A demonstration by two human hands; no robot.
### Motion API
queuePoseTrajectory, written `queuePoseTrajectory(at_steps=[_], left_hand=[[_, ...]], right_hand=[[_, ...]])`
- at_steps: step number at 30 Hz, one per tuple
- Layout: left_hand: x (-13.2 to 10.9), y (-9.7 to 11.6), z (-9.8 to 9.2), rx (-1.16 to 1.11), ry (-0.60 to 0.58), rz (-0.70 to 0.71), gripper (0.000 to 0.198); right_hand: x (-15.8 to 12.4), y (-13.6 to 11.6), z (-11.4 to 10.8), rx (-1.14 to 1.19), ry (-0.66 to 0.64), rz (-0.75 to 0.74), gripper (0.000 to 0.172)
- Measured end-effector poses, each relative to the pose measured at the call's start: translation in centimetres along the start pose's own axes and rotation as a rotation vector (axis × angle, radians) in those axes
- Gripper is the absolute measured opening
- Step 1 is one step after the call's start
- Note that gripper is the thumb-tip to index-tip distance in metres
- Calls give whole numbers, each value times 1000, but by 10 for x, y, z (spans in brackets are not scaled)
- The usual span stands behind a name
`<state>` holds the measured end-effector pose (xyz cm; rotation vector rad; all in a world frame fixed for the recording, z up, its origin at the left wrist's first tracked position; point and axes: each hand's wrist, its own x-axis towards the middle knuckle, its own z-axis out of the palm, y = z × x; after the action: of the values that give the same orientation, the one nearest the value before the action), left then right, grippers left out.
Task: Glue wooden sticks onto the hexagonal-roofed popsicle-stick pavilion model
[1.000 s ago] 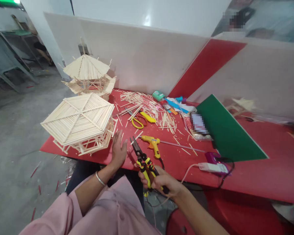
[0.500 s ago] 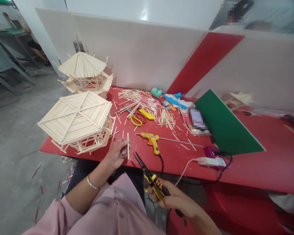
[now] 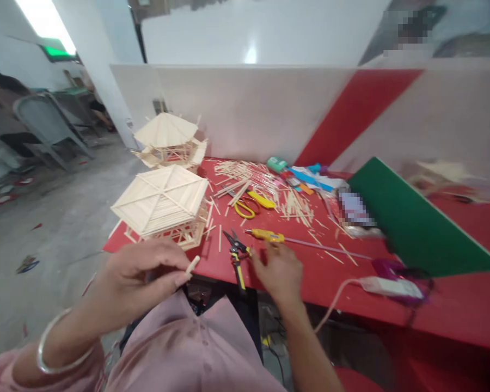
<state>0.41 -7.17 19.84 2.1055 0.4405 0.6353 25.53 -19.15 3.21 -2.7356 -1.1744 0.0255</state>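
Observation:
My left hand (image 3: 142, 277) pinches a short wooden stick (image 3: 193, 265) between thumb and fingertips, close to me in front of the table edge. The yellow hot glue gun (image 3: 265, 235) lies on the red table, its nozzle pointing left. My right hand (image 3: 280, 269) is on it, fingers curled over its handle, which is hidden beneath them. Just left of that hand lie pliers (image 3: 237, 260) with black and yellow handles, jaws apart. Beyond my left hand stands a hexagonal stick model (image 3: 161, 198) with a slatted roof.
A second, tiered stick model (image 3: 166, 130) stands behind the first. Loose sticks (image 3: 296, 207), yellow-handled scissors (image 3: 245, 209) and a green bottle (image 3: 276, 164) lie further back. On the right are a green board (image 3: 416, 223) and a white power strip (image 3: 392, 287) with a cable.
The pliers have left my right hand and now lie on the table. That hand has moved onto the glue gun. My left hand has come nearer with the stick, and the view has shifted.

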Motion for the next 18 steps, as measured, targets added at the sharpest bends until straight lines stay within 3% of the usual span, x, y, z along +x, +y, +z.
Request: queuePoseTrajectory(at_steps=[2, 3, 7, 10, 14, 18], left_hand=[[11, 12, -35, 140, -46, -37, 11], [19, 14, -49, 196, -53, -62, 13], [53, 2, -81, 376, -148, -220, 20], [73, -12, -86, 426, -270, -285, 19], [85, -16, -80, 488, -408, -230, 12], [89, -12, -69, 570, -439, -192, 12]], right_hand=[[15, 22, -3, 25, -101, 209, 51], [23, 32, -3, 40, -157, 243, 52], [46, 53, 3, 103, -316, 219, 42], [50, 51, 9, 104, -361, 206, 34], [51, 49, 14, 60, -355, 229, 33], [51, 51, 15, 41, -362, 220, 35]])
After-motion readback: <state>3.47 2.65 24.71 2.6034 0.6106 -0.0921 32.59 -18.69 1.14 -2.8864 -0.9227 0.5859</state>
